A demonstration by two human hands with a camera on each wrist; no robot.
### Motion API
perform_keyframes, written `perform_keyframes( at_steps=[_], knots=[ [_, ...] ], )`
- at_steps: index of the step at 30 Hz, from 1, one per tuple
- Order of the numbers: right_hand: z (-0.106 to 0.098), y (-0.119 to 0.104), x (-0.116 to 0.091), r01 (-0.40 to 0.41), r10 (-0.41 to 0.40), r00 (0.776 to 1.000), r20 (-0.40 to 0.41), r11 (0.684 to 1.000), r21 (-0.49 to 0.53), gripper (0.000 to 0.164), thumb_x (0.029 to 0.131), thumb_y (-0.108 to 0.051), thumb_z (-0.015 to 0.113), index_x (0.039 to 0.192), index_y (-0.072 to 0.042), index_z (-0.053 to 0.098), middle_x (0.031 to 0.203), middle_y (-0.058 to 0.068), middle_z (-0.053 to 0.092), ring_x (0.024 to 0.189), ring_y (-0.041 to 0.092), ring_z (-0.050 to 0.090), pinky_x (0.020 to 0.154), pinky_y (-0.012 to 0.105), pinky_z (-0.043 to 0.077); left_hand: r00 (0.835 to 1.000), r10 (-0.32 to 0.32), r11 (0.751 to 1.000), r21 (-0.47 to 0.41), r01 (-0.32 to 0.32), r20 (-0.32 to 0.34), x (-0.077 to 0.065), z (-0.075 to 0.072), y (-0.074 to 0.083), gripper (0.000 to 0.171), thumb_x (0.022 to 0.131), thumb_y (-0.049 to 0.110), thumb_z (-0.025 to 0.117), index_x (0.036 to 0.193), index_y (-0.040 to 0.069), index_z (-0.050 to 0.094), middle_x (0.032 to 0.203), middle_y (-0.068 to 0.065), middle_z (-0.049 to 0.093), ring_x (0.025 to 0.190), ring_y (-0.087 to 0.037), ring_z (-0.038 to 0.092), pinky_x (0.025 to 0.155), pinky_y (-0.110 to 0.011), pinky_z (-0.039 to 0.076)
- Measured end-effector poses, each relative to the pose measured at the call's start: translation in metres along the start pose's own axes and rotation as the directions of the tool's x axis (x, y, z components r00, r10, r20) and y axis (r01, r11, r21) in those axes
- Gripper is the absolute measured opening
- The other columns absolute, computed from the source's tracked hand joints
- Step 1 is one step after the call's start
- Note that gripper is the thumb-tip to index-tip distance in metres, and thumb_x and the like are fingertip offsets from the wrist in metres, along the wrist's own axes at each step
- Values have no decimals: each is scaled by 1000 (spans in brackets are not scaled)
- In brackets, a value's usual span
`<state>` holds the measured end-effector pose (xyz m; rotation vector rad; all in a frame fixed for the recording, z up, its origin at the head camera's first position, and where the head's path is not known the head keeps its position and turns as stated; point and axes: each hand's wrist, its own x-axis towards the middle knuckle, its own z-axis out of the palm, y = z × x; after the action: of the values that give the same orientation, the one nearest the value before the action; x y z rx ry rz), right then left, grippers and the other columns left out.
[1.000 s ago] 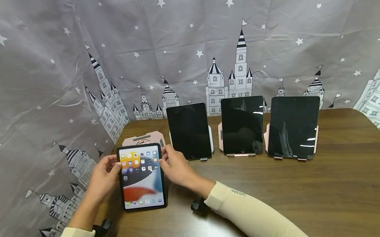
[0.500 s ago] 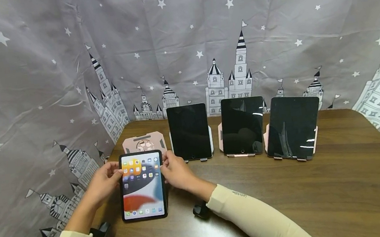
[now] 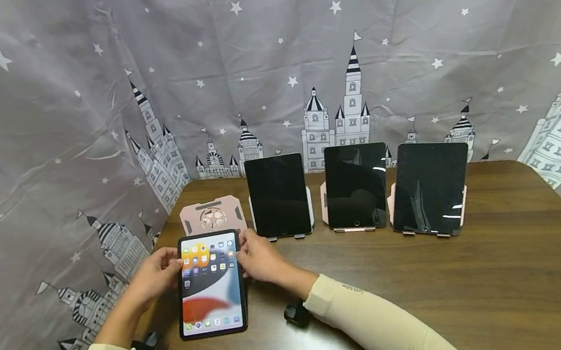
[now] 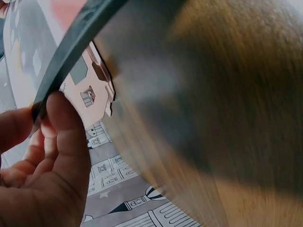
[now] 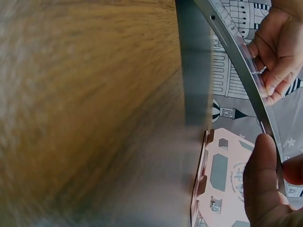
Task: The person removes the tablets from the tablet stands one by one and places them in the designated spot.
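Tablet (image 3: 210,285) pinched at both sides by my left hand (image 3: 153,277), right hand (image 3: 261,256).
Likely positioning near pink stand (image 3: 212,215); next needs level alignment.

Black-rimmed tablet with lit colourful screen (image 3: 211,284) is lower and nearer the wearer than 1 s ago; left hand (image 3: 154,279) and right hand (image 3: 261,258) shifted with it. Pink angular stand with round cutout (image 3: 194,222) now more exposed behind.

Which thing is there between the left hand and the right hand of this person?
The lit tablet is between them: the left hand pinches one long side, the right hand pinches the other. The head view shows this.
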<state>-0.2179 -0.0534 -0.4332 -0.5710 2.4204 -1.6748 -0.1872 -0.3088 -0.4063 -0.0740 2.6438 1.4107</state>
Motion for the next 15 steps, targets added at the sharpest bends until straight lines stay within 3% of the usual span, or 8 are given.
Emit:
perform_keyframes(
  at_steps=[9,15],
  knots=[
    [7,8,0,-82,80,996,42,996,42,13,89,5,56,100,1,50,66,2,61,43,12,57,40,25,49,992,-64,997,-35,68,105,0,0,-9,30,101,1,46,127,-14,40,102,-21,58,82,-24,62,67,-42,58],
    [10,11,3,-135,133,990,48,990,49,12,86,10,57,82,0,51,54,2,55,40,10,52,39,22,47,984,-86,996,0,87,156,2,2,-10,28,100,-3,44,125,-16,41,102,-21,59,82,-25,60,68,-42,58]
  ],
)
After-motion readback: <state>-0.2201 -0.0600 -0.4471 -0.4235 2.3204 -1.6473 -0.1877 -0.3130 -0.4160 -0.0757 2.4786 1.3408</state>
